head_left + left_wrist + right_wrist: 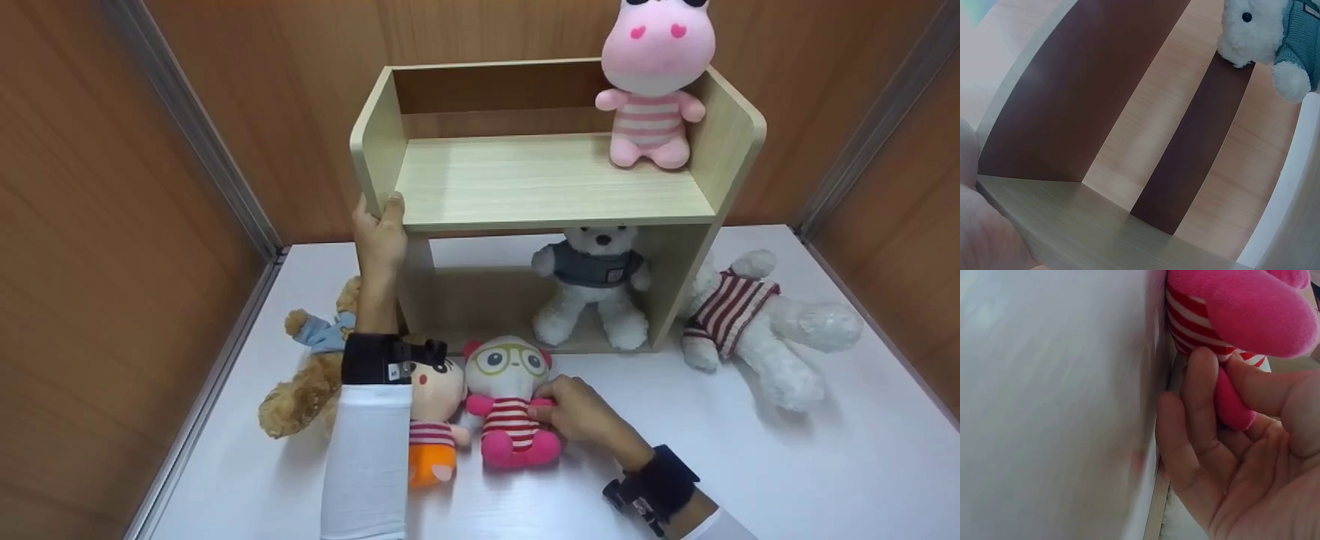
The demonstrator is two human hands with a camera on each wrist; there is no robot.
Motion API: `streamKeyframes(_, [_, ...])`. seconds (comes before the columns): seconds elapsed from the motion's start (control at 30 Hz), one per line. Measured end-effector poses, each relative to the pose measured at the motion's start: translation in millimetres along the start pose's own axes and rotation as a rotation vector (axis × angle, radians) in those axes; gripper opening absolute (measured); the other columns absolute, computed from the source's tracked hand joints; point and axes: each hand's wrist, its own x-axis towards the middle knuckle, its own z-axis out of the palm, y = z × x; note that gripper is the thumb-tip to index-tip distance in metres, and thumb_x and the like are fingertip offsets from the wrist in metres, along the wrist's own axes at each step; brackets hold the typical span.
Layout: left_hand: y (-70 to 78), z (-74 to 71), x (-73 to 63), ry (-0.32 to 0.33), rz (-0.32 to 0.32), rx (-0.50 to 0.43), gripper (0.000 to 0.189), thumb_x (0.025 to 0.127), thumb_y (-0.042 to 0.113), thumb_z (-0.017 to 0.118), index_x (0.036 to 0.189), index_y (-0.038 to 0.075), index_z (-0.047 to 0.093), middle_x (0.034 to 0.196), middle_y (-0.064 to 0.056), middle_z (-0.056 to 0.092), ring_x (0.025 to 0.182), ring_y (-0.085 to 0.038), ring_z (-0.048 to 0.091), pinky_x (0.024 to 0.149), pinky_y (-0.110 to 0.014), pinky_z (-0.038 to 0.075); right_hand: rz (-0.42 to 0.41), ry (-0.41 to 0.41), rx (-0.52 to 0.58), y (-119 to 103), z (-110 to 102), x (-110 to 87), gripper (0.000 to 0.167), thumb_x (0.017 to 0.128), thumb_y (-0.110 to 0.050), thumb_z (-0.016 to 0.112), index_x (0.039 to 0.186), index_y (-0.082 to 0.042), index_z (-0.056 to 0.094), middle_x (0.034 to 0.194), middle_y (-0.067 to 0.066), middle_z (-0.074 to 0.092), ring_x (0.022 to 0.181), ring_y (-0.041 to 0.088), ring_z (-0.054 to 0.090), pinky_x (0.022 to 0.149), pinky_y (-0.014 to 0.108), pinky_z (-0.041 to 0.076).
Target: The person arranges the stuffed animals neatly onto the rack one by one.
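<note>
My left hand [381, 244] grips the left side panel of a small two-tier wooden shelf [551, 180]; in the left wrist view its palm [985, 233] is against the panel's edge. With my right hand [581, 411] I hold a plush panda [511, 420] by its arm and side. The panda has green glasses, a red-and-white striped body and pink limbs, and it sits on the white table in front of the shelf. The right wrist view shows thumb and fingers pinching its pink arm [1233, 402]. Left of it lies a doll [433, 431] in orange shorts, partly hidden by my left arm.
A pink hippo plush [651, 120] sits on the upper tier at the right. Below it, a white bear in a grey shirt [596, 274] stands inside. A brown bear [319, 367] lies left of the shelf, a white bear in stripes [750, 322] right. Wooden walls enclose the table [862, 465].
</note>
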Motion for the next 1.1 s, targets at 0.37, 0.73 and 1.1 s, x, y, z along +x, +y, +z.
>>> streamKeyframes(0.37, [-2.0,-0.2,0.6,0.026,0.019,0.013,0.042,0.107,0.013,0.047,0.147,0.001,0.047,0.146,-0.019,0.054,0.143,-0.023,0.046,0.121,-0.038,0.036,-0.020,-0.058,0.023,0,-6,-2.0,0.024,0.095,-0.017,0.070,0.077,-0.009,0.057,0.068,-0.006,0.046,0.069,0.013,0.048,0.062,0.027,0.039])
streamKeyframes(0.73, [-0.8,-1.1,1.3,-0.005,0.027,0.000,0.042,0.108,0.015,0.046,0.148,0.001,0.046,0.145,-0.016,0.054,0.141,-0.019,0.046,0.120,-0.035,0.037,-0.064,-0.019,0.106,-3,-18,-3.8,0.020,0.091,-0.009,0.071,0.078,-0.007,0.056,0.068,-0.005,0.050,0.068,0.012,0.049,0.059,0.025,0.040])
streamKeyframes(1.1, [0.8,-1.5,-0.5,-0.002,-0.019,0.016,0.045,0.108,0.018,0.046,0.151,0.006,0.044,0.153,-0.012,0.050,0.147,-0.019,0.041,0.123,-0.037,0.033,-0.110,0.061,0.150,-7,-30,-5.9,0.018,0.094,-0.013,0.073,0.083,-0.008,0.059,0.073,-0.001,0.055,0.068,0.010,0.053,0.058,0.022,0.044])
